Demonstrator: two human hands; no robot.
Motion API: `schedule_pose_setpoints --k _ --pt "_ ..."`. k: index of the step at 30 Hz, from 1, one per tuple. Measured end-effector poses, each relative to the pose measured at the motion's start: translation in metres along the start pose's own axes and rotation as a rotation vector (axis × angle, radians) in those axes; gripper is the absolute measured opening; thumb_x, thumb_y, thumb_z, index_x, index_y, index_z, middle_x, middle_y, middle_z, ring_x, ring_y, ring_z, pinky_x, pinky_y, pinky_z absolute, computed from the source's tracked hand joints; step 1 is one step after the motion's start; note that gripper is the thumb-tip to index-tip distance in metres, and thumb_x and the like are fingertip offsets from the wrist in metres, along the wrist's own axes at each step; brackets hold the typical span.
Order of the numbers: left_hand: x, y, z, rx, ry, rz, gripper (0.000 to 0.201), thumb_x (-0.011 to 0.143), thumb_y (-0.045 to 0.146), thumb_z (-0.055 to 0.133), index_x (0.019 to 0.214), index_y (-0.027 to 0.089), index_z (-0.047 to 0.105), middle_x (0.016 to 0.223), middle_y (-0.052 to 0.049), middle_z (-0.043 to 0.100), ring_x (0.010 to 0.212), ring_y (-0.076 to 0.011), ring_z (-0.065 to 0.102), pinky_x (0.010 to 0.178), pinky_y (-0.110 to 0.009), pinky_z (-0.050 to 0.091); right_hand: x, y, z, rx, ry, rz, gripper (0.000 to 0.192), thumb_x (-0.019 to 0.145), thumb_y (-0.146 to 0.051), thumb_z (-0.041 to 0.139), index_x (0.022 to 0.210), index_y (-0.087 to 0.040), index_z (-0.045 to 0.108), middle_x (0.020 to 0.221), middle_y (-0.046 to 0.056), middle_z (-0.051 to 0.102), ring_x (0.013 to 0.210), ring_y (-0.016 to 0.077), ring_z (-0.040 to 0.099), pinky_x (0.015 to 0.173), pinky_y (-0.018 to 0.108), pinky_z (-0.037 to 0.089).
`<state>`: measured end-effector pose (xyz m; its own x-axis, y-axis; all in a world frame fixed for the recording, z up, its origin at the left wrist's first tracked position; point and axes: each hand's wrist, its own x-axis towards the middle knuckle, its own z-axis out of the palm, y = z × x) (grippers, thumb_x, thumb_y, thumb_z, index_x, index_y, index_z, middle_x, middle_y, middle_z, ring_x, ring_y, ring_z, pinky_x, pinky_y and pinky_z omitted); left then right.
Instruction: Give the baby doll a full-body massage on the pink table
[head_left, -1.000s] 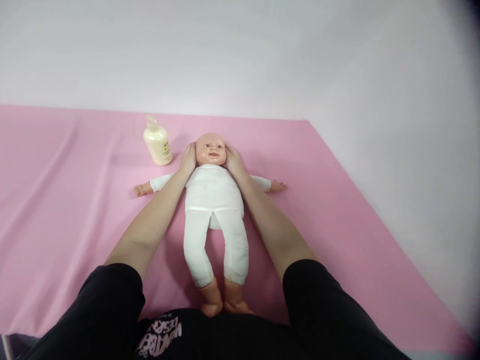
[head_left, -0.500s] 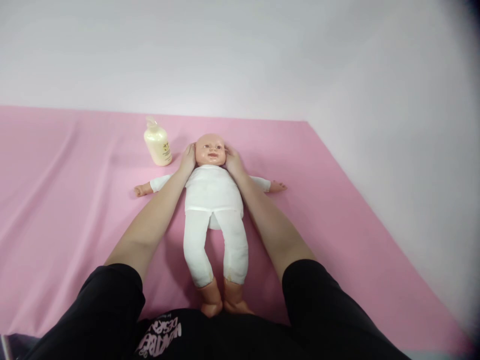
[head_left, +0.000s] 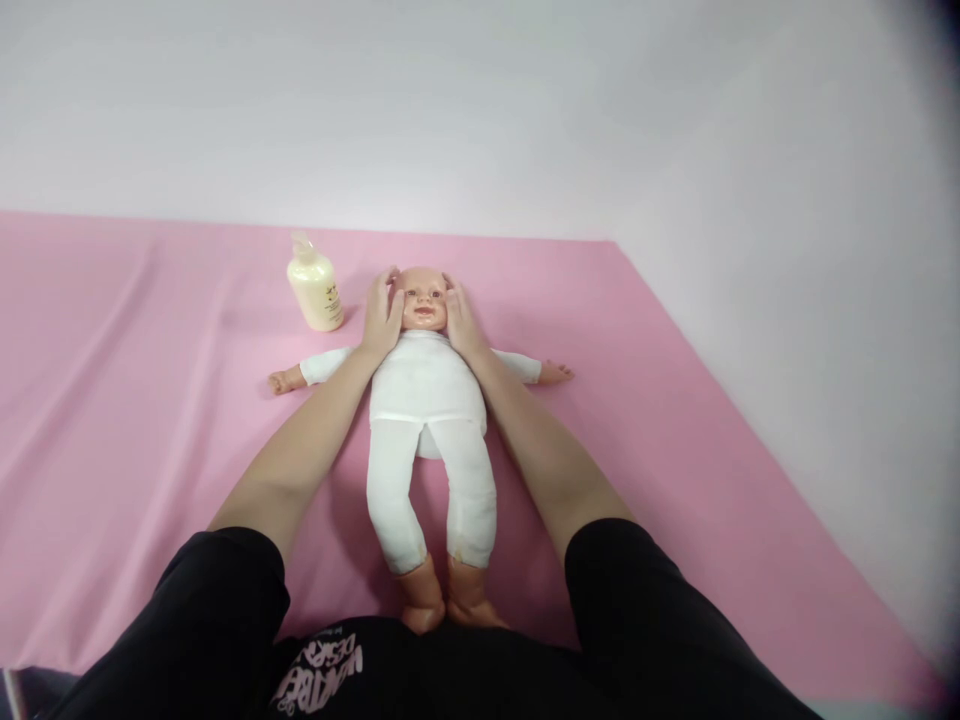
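your left hand (head_left: 382,315) lay flat against one cheek of the doll (head_left: 427,400), fingers stretched out and pointing toward the far edge of the pink sheet (head_left: 675,400). your right hand (head_left: 457,318) pressed the other cheek the same way, palm open, fingers long and close together. neither hand was curled around anything; both simply cupped the doll's head (head_left: 422,297) between them, touching it on either side, with the face showing in the gap.

the doll lay on its back near the middle of the sheet, head toward the far edge, feet toward you and almost touching your black shirt (head_left: 420,670). its arms were spread out to both sides, passing under your forearms, and its legs in white cloth ran straight down between your arms.

a cream lotion bottle (head_left: 315,287) stood upright on the sheet just beside your left hand, on its outer side, closer to the far edge, apart from the doll. the sheet's right edge ran diagonally, well apart from your right hand.
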<state>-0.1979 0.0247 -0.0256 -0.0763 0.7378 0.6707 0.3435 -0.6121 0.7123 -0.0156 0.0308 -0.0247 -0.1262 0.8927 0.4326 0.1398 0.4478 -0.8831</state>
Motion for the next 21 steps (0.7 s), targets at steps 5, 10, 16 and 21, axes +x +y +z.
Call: schedule_pose_setpoints --k 5,10,16,21 --pt "0.000 0.005 0.000 0.034 -0.134 0.060 0.088 0.083 0.079 0.060 0.148 0.023 0.040 0.152 -0.018 0.045 0.147 -0.0333 0.041 0.125 -0.049 0.027 -0.006 -0.011 -0.002 -0.044 -0.071 -0.089 0.094 0.082 -0.084 0.051 0.155 -0.028 0.035 0.166 0.009 0.033 0.155 0.0261 0.029 0.132 0.045 0.020" --pt "0.002 -0.002 0.002 -0.007 -0.161 0.034 0.086 0.085 0.078 0.056 0.149 0.024 0.038 0.155 -0.018 0.042 0.148 -0.0321 0.039 0.127 -0.048 0.026 -0.005 -0.012 -0.002 -0.061 -0.056 -0.071 0.085 0.086 -0.081 0.049 0.154 -0.030 0.038 0.165 0.008 0.037 0.154 0.0254 0.032 0.132 0.045 0.021" --pt "0.001 0.001 0.003 -0.021 -0.142 0.028 0.078 0.090 0.076 0.050 0.147 0.024 0.041 0.154 -0.017 0.045 0.147 -0.0288 0.041 0.127 -0.044 0.028 -0.005 -0.014 -0.001 -0.049 -0.018 -0.049 0.079 0.092 -0.080 0.035 0.151 -0.027 0.042 0.162 0.008 0.041 0.151 0.0215 0.037 0.131 0.041 0.022" --pt "0.001 0.002 0.003 -0.046 -0.144 0.003 0.075 0.090 0.076 0.050 0.146 0.027 0.043 0.154 -0.014 0.045 0.148 -0.0286 0.040 0.127 -0.044 0.027 -0.003 -0.011 0.000 -0.022 0.007 -0.050 0.079 0.092 -0.082 0.032 0.149 -0.029 0.045 0.159 0.006 0.045 0.151 0.0214 0.037 0.131 0.041 0.022"
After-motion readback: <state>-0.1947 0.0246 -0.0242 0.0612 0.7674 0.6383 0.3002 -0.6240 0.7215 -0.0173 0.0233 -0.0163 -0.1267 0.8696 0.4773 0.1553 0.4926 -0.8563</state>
